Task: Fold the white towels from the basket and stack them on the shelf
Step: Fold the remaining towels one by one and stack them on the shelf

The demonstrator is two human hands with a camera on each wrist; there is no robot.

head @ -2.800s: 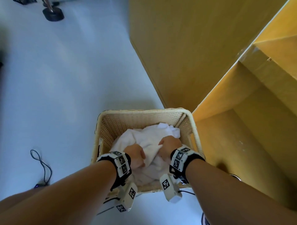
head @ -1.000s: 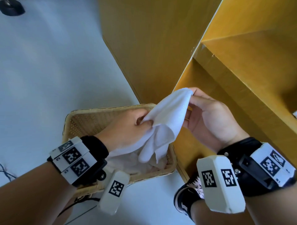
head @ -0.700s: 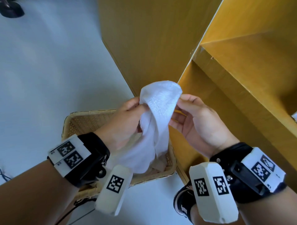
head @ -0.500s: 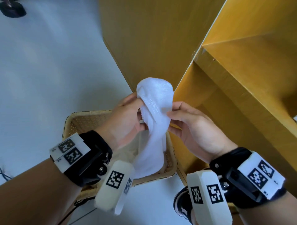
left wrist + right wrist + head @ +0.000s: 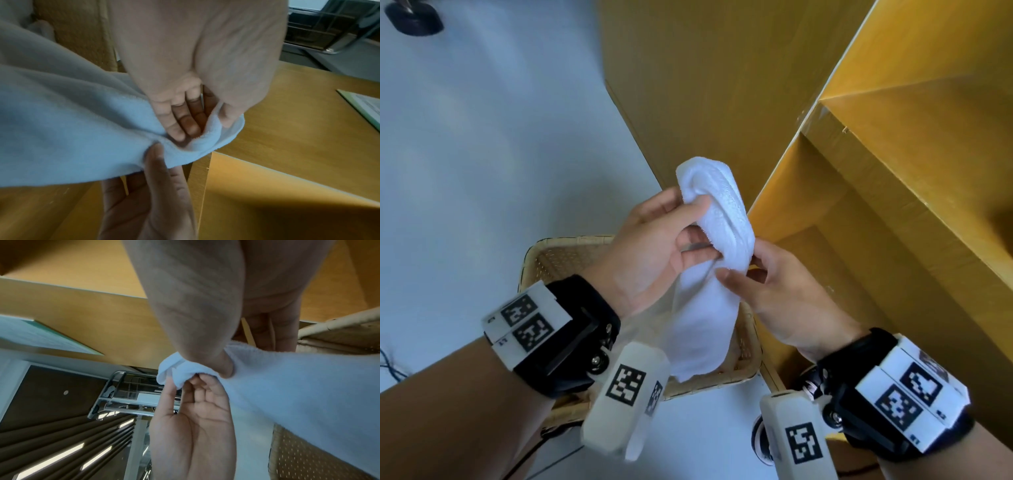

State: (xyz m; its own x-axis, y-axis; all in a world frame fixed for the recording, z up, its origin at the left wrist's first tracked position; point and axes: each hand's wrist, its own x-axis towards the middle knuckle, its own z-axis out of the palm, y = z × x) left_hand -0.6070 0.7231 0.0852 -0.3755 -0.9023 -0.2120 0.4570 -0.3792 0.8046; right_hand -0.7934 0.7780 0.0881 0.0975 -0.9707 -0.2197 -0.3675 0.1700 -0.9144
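One white towel (image 5: 709, 274) is seen held up, and further white cloth is glimpsed in the basket below it, though its pieces cannot be counted. One woven basket (image 5: 558, 260) is seen. Two hands are counted, a left hand (image 5: 650, 246) and a right hand (image 5: 784, 298). One wooden shelf unit (image 5: 876, 212) is seen, and two wrist-worn devices.

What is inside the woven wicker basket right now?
Most of the woven wicker basket is covered by the white terry towel, held up by the left hand and right hand. Only bare perforated wall shows; remaining towels cannot be confirmed.
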